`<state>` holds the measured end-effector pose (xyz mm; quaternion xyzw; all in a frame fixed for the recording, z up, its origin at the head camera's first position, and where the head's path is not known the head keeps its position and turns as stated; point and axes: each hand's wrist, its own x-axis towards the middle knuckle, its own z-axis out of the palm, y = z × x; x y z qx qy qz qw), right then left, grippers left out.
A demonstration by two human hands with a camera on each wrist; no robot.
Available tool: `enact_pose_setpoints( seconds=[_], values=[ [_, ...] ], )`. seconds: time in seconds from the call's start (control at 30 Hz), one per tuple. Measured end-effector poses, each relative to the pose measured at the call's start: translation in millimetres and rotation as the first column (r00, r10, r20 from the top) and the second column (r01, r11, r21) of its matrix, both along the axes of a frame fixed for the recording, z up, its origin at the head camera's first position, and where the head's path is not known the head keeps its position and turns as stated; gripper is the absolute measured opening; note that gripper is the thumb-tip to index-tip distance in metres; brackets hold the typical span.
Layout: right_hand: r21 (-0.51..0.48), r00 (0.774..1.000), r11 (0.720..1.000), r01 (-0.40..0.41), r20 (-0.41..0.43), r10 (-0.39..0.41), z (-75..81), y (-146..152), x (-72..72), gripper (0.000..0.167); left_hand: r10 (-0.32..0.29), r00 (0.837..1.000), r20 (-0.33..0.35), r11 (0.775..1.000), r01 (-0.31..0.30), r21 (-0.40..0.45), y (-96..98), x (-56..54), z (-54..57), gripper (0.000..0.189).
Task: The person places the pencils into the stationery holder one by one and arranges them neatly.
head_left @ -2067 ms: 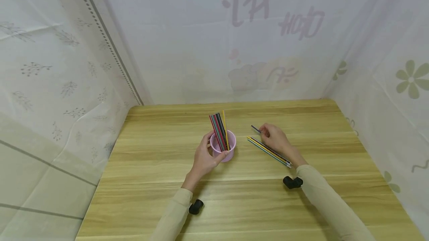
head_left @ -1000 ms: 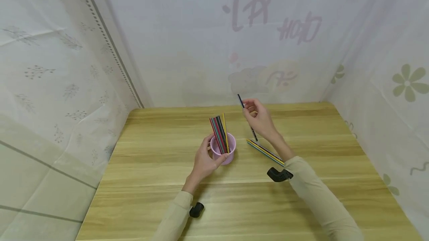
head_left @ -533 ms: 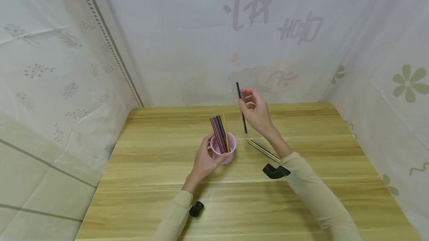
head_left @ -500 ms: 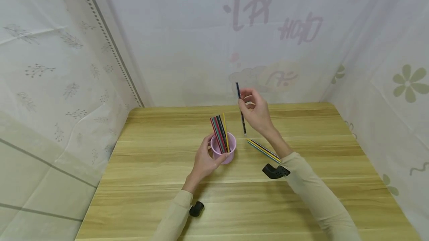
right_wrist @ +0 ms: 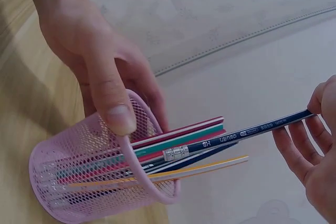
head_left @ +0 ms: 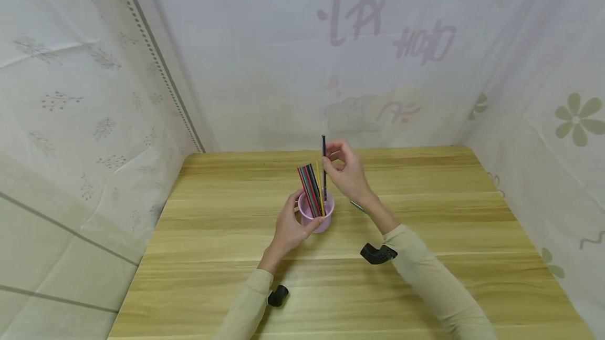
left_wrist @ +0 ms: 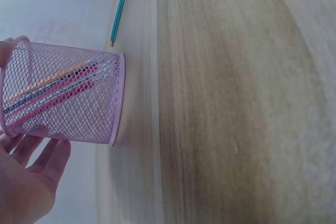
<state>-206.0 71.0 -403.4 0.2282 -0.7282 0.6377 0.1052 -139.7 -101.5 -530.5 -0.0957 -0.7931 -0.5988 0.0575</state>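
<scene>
A pink mesh pencil cup (head_left: 321,226) stands on the wooden table, with several pencils (head_left: 307,188) in red, green, black and yellow leaning in it. My left hand (head_left: 289,230) grips the cup round its side, thumb at the rim in the right wrist view. Between thumb and fingers my right hand (head_left: 348,172) pinches a dark blue pencil (right_wrist: 247,134) marked HB. That pencil is nearly upright, its metal eraser end pointing down at the cup's mouth. A green pencil (left_wrist: 121,9) lies on the table to the right, mostly hidden by the right arm in the head view.
The wooden table (head_left: 227,198) meets a printed white curtain (head_left: 264,67) at its back edge, with more curtain on both sides. Black wrist cameras (head_left: 378,254) sit on both forearms, low over the table.
My right hand has picked the dark blue pencil up from the loose pencils, raised and turned it upright, then carried it left and down to the cup. The left hand keeps its hold.
</scene>
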Motion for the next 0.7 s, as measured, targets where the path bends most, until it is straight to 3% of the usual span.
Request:
enact_pose_setpoints(
  seconds=[0.13,0.2,0.4,0.7],
  values=[
    [0.025,1.0,1.0,-0.016,0.024,0.016,5.4,-6.1,8.9,0.024,0.004,1.0,-0.003,1.0,-0.004,0.005,2.1,1.0,2.1,0.089],
    [0.036,0.999,0.999,-0.03,0.037,0.029,6.1,-8.6,12.8,0.024,0.0,1.0,-0.005,1.0,0.0,0.007,3.2,3.8,9.3,0.088],
    [0.046,0.998,0.998,-0.033,0.062,0.03,-24.2,-13.4,4.2,0.027,-0.031,1.0,-0.001,0.999,0.031,0.029,3.8,15.0,37.9,0.084],
    [0.051,0.996,0.997,-0.057,0.066,0.053,-51.0,-17.9,4.0,0.024,-0.022,1.0,-0.001,1.0,0.022,0.008,3.1,17.5,41.9,0.084]
  ],
)
